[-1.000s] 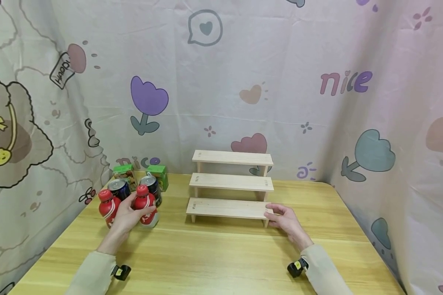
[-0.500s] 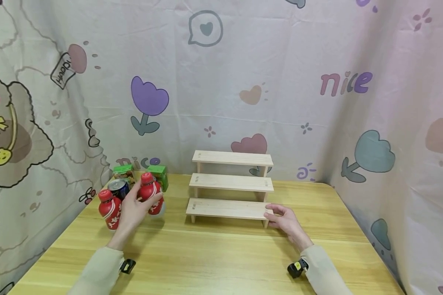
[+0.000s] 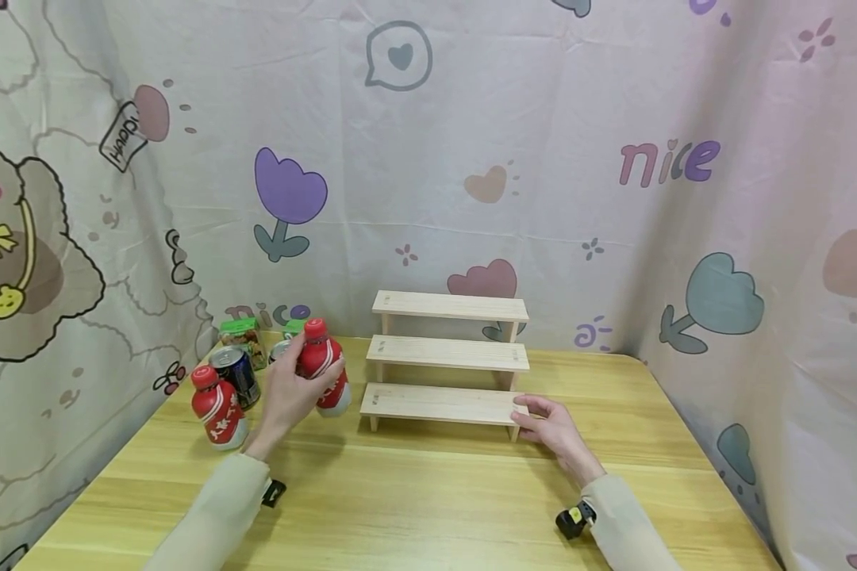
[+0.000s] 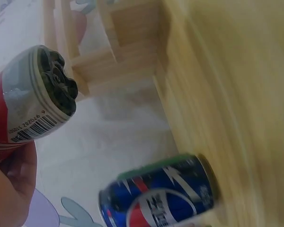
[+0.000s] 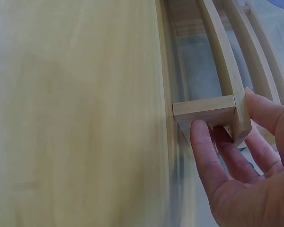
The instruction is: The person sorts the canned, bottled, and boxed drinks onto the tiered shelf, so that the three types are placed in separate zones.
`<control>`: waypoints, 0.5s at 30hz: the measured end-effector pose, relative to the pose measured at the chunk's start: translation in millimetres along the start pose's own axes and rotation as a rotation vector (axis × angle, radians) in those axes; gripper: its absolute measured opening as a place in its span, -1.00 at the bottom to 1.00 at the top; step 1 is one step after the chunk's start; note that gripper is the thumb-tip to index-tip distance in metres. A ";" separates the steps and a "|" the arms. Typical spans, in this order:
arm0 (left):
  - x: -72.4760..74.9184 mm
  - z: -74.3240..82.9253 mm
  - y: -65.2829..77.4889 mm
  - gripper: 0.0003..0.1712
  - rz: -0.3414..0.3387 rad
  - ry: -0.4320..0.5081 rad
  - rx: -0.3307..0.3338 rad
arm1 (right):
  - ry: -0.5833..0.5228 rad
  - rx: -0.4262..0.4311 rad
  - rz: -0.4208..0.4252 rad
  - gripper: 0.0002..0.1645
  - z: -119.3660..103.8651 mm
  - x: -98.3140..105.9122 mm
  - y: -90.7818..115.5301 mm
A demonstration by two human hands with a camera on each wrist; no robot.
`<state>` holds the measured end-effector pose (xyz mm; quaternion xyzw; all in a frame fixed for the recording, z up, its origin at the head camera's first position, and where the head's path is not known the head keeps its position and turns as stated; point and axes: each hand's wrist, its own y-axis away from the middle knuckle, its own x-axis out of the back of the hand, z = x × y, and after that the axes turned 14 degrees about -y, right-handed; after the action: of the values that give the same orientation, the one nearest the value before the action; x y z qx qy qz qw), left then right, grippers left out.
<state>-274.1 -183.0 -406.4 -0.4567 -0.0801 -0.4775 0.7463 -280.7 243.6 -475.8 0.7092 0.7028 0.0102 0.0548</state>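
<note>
Long axis roughly upright, a red bottle (image 3: 320, 354) is pinched by the left hand (image 3: 291, 390) just left of the wooden stand (image 3: 447, 353), whose lowest shelf (image 3: 439, 404) is gripped at its right end by the right hand (image 3: 551, 430).

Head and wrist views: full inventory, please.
Flat wooden table: 1, yellowish, beneath
Three-step wooden shelf: 1, pale, centre
Red-capped plastic bottles: 2, red and white, one standing left, one raised
Cylindrical metal cans: 2, blue, behind bottles, one mostly hidden
Small rectangular boxes: 2, green, back left, one mostly hidden
Printed cloth backdrop: 1, pale, back and sides
Wrist-worn devices: 2, black, one per wrist
Long sleeves: 2, beige, forearms
Left hand: 1, gripping raised bottle
Right hand: 1, holding shelf's right end
</note>
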 end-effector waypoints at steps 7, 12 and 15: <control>-14.1 18.8 -13.5 -0.37 0.011 0.097 -0.050 | 0.009 0.005 0.007 -0.50 0.6 1.8 -0.2; -24.0 32.0 -23.8 -0.41 0.021 0.125 -0.073 | -0.006 0.008 0.014 -0.51 2.3 1.5 -1.3; -28.2 39.0 -28.7 -0.43 0.024 0.135 -0.081 | -0.020 0.006 0.005 -0.49 3.6 0.0 -2.0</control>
<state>-299.3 -139.0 -382.6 -0.4543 -0.0048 -0.5012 0.7365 -282.4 243.4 -479.5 0.7112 0.7004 0.0015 0.0597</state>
